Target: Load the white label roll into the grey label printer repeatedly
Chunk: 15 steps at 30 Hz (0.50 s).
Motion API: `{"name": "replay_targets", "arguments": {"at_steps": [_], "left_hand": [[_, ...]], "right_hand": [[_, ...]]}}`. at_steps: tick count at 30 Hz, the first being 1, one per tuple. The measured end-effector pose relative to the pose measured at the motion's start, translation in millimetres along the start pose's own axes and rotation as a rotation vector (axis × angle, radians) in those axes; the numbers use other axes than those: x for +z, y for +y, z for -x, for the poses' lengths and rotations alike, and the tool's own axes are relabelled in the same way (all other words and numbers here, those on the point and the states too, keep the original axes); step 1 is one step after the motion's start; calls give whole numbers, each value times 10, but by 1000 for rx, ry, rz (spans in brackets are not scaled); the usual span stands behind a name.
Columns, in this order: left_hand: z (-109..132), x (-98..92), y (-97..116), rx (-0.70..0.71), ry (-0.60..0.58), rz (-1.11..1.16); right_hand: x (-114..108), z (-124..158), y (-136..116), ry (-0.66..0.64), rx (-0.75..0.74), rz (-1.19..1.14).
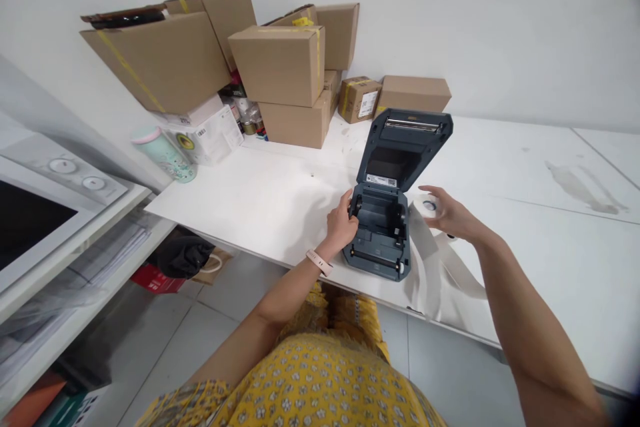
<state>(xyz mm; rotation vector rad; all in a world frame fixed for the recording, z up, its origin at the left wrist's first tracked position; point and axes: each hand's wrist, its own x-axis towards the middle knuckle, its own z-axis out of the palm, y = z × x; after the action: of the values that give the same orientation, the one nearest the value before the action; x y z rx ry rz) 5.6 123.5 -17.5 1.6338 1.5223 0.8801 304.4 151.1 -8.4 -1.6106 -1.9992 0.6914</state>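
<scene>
A dark grey label printer stands on the white table with its lid raised and its roll compartment exposed. My left hand grips the printer's left side, thumb over the rim near the inner roll holder. To the right of the printer, my right hand holds a white label roll with its round core facing up. From the roll, a loose paper strip trails down toward the table's front edge. A small dark item beneath my right hand is mostly hidden.
Several cardboard boxes are stacked along the wall, with smaller boxes behind the printer. A mint-green tumbler stands at the table's left end. Farther left, a white microwave sits on a shelf. The table's front edge runs close to my body.
</scene>
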Motion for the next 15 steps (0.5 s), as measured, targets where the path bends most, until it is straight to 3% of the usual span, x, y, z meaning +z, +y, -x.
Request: {"name": "replay_targets", "arguments": {"at_steps": [5, 11, 15], "left_hand": [[-5, 2, -7, 6, 3, 0], [0, -8, 26, -4, 7, -12], [-7, 2, 15, -8, 4, -9]], "right_hand": [[107, 31, 106, 23, -5, -8], [-375, 385, 545, 2, 66, -342], [-365, 612, 600, -83, -23, -258]]}}
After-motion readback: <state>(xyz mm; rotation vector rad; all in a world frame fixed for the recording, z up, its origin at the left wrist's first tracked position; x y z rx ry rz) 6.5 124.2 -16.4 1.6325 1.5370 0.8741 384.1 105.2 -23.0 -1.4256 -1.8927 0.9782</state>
